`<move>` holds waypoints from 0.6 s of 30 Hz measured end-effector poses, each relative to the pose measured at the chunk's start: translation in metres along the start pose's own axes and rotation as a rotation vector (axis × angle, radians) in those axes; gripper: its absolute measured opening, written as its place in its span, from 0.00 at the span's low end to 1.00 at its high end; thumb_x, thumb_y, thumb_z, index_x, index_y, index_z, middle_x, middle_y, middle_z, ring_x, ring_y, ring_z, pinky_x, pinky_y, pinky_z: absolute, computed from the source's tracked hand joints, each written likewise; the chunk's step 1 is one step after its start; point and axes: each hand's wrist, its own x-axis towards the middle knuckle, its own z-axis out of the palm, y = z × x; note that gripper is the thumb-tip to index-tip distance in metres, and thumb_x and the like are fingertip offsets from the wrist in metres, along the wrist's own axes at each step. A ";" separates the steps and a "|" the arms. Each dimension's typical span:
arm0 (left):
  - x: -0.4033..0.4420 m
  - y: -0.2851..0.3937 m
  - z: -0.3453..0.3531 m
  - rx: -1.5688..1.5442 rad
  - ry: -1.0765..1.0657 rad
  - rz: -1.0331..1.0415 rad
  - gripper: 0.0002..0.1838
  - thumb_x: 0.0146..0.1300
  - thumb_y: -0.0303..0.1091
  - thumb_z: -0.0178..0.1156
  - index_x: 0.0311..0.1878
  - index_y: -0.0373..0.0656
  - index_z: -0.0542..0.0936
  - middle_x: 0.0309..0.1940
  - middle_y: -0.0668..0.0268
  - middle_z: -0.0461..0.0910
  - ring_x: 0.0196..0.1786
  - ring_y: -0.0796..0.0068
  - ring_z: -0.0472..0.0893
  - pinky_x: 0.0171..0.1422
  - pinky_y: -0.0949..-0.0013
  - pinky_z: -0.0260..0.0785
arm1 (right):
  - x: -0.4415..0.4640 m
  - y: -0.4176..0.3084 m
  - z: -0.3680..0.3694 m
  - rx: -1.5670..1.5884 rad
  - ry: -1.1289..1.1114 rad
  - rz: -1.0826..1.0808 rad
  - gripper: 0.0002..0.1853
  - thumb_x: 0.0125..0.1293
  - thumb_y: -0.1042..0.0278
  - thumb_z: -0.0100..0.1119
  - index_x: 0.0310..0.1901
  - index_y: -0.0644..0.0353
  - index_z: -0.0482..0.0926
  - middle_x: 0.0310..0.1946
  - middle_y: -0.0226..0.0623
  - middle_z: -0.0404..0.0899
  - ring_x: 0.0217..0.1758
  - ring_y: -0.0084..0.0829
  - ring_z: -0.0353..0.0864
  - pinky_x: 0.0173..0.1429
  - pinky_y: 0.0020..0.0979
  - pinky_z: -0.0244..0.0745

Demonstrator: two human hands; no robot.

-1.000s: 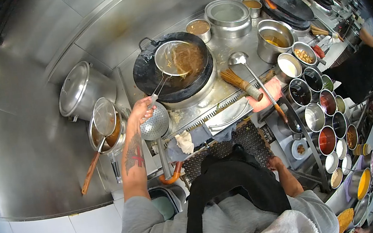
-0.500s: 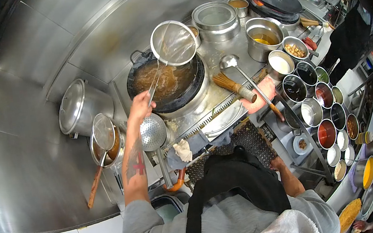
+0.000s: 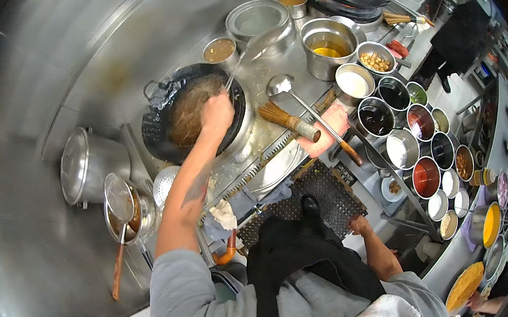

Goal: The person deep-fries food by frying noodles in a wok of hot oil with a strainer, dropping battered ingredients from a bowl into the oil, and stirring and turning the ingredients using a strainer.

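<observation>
wire-mesh strainer (image 3: 266,41): is slanting, motion-blurred, beyond the right rim of the wok (image 3: 155,129). left hand (image 3: 218,111): is gripping the strainer handle with closed fingers, over the wok's right side. the wok is containing brown liquid (image 3: 191,112). right of the wok, the bamboo brush (image 3: 287,121) is lying beside the long-handled ladle (image 3: 320,122). right hand (image 3: 358,225): is appearing well apart from the wok, nearer the body; whether its fingers are spreading or pressing together cannot be told.

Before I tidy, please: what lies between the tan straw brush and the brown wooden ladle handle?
A pink cloth lies between brush and handle, in the head view.
</observation>
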 end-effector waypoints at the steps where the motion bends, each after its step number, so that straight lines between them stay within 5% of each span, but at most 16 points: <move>1: -0.028 -0.007 -0.012 -0.159 0.075 -0.024 0.16 0.64 0.32 0.47 0.53 0.38 0.74 0.33 0.45 0.80 0.38 0.46 0.80 0.42 0.51 0.72 | 0.002 0.010 0.037 0.367 0.003 0.158 0.12 0.62 0.59 0.51 0.41 0.56 0.76 0.33 0.34 0.80 0.39 0.34 0.82 0.37 0.41 0.78; 2: -0.062 -0.018 -0.022 -0.308 0.162 -0.060 0.15 0.65 0.32 0.47 0.53 0.40 0.74 0.33 0.44 0.79 0.38 0.43 0.80 0.42 0.49 0.71 | -0.003 0.000 0.027 0.657 -0.063 0.355 0.11 0.62 0.60 0.51 0.40 0.56 0.77 0.32 0.35 0.80 0.37 0.35 0.82 0.36 0.41 0.77; 4: -0.134 -0.079 0.013 -0.538 0.295 -0.169 0.14 0.66 0.33 0.49 0.53 0.45 0.75 0.29 0.52 0.81 0.26 0.54 0.80 0.30 0.57 0.71 | -0.023 -0.031 -0.015 1.113 -0.148 0.843 0.09 0.61 0.61 0.53 0.36 0.56 0.78 0.28 0.37 0.80 0.32 0.37 0.81 0.34 0.40 0.78; 6: -0.227 -0.104 -0.007 -1.075 0.150 -0.582 0.15 0.68 0.37 0.50 0.55 0.47 0.72 0.23 0.59 0.77 0.14 0.71 0.70 0.18 0.69 0.62 | -0.029 -0.039 -0.032 1.131 -0.213 0.844 0.09 0.62 0.63 0.51 0.40 0.55 0.76 0.31 0.35 0.80 0.32 0.34 0.81 0.33 0.39 0.77; 8: -0.308 -0.117 -0.028 -1.654 0.299 -0.956 0.19 0.68 0.40 0.50 0.61 0.49 0.68 0.22 0.63 0.72 0.13 0.84 0.60 0.14 0.78 0.51 | -0.033 -0.049 -0.054 1.030 -0.190 0.778 0.09 0.64 0.63 0.48 0.42 0.55 0.75 0.34 0.36 0.80 0.34 0.35 0.81 0.33 0.39 0.77; 12: -0.432 -0.197 -0.050 -1.851 0.469 -1.101 0.14 0.69 0.38 0.48 0.54 0.46 0.67 0.24 0.61 0.71 0.13 0.84 0.58 0.13 0.80 0.48 | 0.008 -0.024 -0.062 0.890 -0.265 0.679 0.09 0.64 0.62 0.48 0.40 0.56 0.75 0.32 0.36 0.79 0.34 0.33 0.81 0.33 0.38 0.78; 14: -0.471 -0.231 -0.056 -1.924 0.526 -1.130 0.11 0.69 0.38 0.48 0.50 0.46 0.68 0.25 0.61 0.70 0.13 0.84 0.58 0.13 0.81 0.47 | 0.044 0.010 -0.046 1.387 -0.356 0.336 0.10 0.64 0.62 0.49 0.40 0.57 0.75 0.29 0.37 0.78 0.34 0.33 0.80 0.32 0.37 0.77; 18: -0.515 -0.300 -0.054 -2.112 0.529 -1.066 0.08 0.68 0.37 0.49 0.46 0.47 0.65 0.29 0.61 0.70 0.14 0.85 0.59 0.14 0.83 0.49 | 0.045 -0.189 -0.142 0.907 -0.016 0.418 0.13 0.62 0.62 0.51 0.41 0.61 0.76 0.23 0.36 0.75 0.32 0.32 0.79 0.27 0.36 0.73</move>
